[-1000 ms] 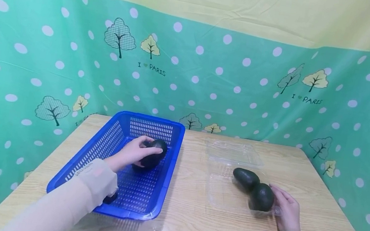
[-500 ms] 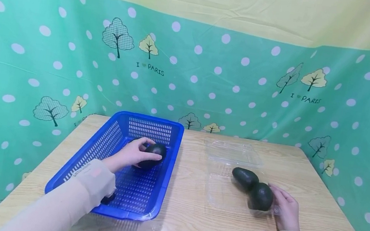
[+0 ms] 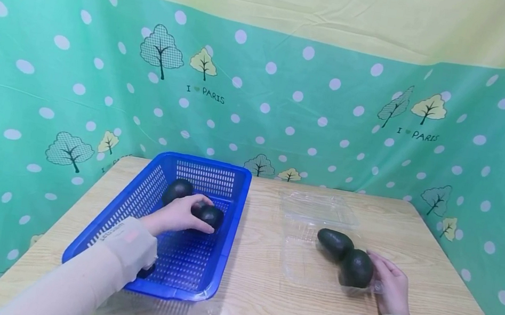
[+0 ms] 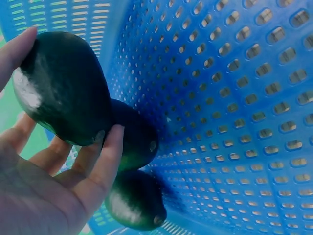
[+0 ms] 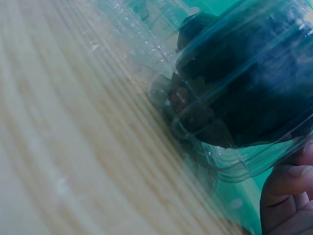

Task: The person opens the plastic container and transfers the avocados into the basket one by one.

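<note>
Inside the blue plastic basket (image 3: pixel 224 261), my left hand (image 3: pixel 178 216) grips a dark green avocado (image 4: pixel 66 88), thumb on one side and curled fingers on the other. Two more avocados lie beyond it in the left wrist view, a middle avocado (image 4: pixel 134 137) and a lower avocado (image 4: pixel 134 200). On the right, my right hand (image 3: pixel 391 286) pinches the edge of a clear plastic clamshell box (image 3: pixel 299 272). That box holds an upright-looking round avocado (image 3: pixel 357 269) beside my fingers and a longer avocado (image 3: pixel 334 243) touching it.
The box's clear lid (image 3: pixel 320 208) lies folded back behind it. Both containers stand on a wooden table (image 3: pixel 255 308), with a strip of tabletop between them. A green and yellow patterned cloth (image 3: pixel 285 97) hangs behind and at the sides.
My left hand has moved slightly down and nearer with its avocado, uncovering another avocado at the basket's back left. The right hand and the clear box have stayed put.
</note>
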`<act>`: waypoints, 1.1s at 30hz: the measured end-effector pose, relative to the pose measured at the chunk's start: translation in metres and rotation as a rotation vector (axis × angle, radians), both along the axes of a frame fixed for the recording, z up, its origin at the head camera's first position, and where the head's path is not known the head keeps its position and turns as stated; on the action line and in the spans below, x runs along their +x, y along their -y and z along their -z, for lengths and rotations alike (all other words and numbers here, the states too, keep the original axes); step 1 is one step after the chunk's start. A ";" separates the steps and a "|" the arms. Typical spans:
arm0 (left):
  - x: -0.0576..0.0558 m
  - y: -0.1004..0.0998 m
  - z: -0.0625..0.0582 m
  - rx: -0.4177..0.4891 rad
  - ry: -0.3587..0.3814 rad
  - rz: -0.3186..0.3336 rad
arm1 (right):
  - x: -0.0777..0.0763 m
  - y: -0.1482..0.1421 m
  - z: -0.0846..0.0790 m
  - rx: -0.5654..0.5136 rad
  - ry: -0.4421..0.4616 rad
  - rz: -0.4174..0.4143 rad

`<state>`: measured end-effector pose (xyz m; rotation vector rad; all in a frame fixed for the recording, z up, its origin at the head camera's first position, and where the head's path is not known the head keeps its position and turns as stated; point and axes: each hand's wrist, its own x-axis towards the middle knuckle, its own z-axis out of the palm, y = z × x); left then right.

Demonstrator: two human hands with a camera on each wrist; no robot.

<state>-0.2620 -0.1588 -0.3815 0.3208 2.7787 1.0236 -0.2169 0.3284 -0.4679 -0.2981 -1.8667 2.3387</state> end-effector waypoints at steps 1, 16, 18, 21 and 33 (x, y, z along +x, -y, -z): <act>0.000 0.000 0.001 -0.007 0.001 0.005 | 0.000 0.000 0.000 0.002 0.001 0.000; 0.001 0.002 0.009 -0.086 0.056 0.046 | -0.001 -0.001 0.001 -0.001 0.007 0.007; 0.002 0.002 0.010 -0.092 0.057 0.040 | -0.001 -0.001 0.001 -0.003 0.005 0.004; 0.003 0.000 0.009 -0.096 0.059 0.026 | 0.000 -0.001 0.001 -0.010 -0.002 -0.002; 0.005 -0.007 0.007 -0.135 0.050 -0.020 | -0.001 0.000 -0.001 -0.001 0.014 0.002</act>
